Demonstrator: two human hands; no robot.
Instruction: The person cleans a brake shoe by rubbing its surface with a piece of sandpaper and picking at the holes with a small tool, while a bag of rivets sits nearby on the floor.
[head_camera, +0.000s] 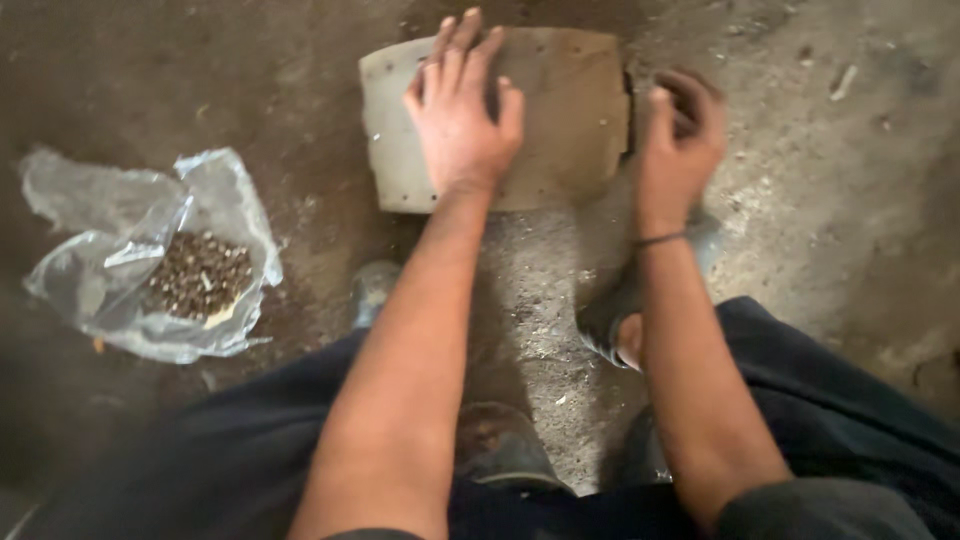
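Nearest the camera are the person's knees in dark trousers (830, 420), spread apart, with both bare forearms reaching forward between them. Just below the arms a dark, rounded metal piece (500, 445) sits between the legs; what it is cannot be told. A little farther out, a foot in a worn shoe (612, 325) rests on the floor beside the right forearm, and a second shoe toe (372, 290) shows left of the left forearm.

The floor (830, 180) is rough grey concrete, dusty and strewn with small chips and grit.

To the left, well apart from both arms, lies a crumpled clear plastic bag (110, 260), open at the top, with a heap of small dark metal bits (198, 275) inside it, perhaps rivets.

Farther out, a flat, slightly curved grey-brown plate (570, 110) with small holes along its edges lies on the floor in front of the person. The left hand (462, 115) lies palm down on the plate's left half, its grip spread flat with the fingers stretched forward and close together, pressing on the surface rather than pinching anything. The right hand (682, 140), a thin band round its wrist, is at the plate's right edge with the fingers curled inward; it is blurred, so whether its grip closes on the edge or on some small thing cannot be told.
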